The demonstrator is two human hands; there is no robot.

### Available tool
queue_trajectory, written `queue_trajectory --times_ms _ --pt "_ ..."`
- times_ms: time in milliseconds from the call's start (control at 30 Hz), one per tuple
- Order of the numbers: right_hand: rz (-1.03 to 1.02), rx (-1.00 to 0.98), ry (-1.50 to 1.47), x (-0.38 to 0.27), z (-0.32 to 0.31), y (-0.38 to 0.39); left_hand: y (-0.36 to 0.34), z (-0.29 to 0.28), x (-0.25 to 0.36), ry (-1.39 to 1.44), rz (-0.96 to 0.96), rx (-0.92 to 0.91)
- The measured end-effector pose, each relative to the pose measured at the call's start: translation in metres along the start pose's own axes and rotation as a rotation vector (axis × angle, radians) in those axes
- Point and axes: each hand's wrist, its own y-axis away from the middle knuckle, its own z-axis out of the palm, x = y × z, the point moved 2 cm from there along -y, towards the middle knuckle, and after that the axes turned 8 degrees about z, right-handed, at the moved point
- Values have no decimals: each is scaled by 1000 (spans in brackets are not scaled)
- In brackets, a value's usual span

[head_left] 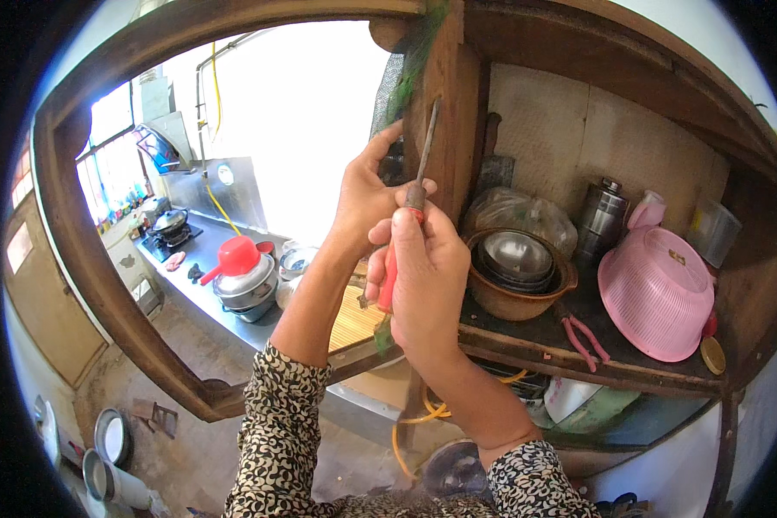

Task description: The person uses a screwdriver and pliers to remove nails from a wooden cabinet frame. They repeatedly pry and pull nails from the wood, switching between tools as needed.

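The right hand grips a red-handled screwdriver, tip up, before a wooden post.

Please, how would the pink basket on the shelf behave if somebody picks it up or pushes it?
The pink basket is probably light for its size, as its slotted walls look like thin plastic. Pushed, it would likely slide rather than roll, since it sits base up. Pushed rightward, it might bump the round gold-coloured piece near its rim.

Kitchen interior.
Shown by a lidded pot on the stove, metal worktop, nested bowls, pink basket.
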Motion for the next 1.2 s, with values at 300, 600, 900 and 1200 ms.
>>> queue_trajectory --times_ms 300,600,900,1200 --pt "94 -42 -251 -6 14 3 -1 2 -19 270 -56 -32" --pt "318 -477 -1016 -29 -3 -3 -7 6 -14 41 -17 7" --pt "50 -105 181 -32 -105 -13 -4 5 -6 -96 31 30" --pt "-976 -14 1588 -169 -133 -94 -1 0 -4 -1 0 -28"
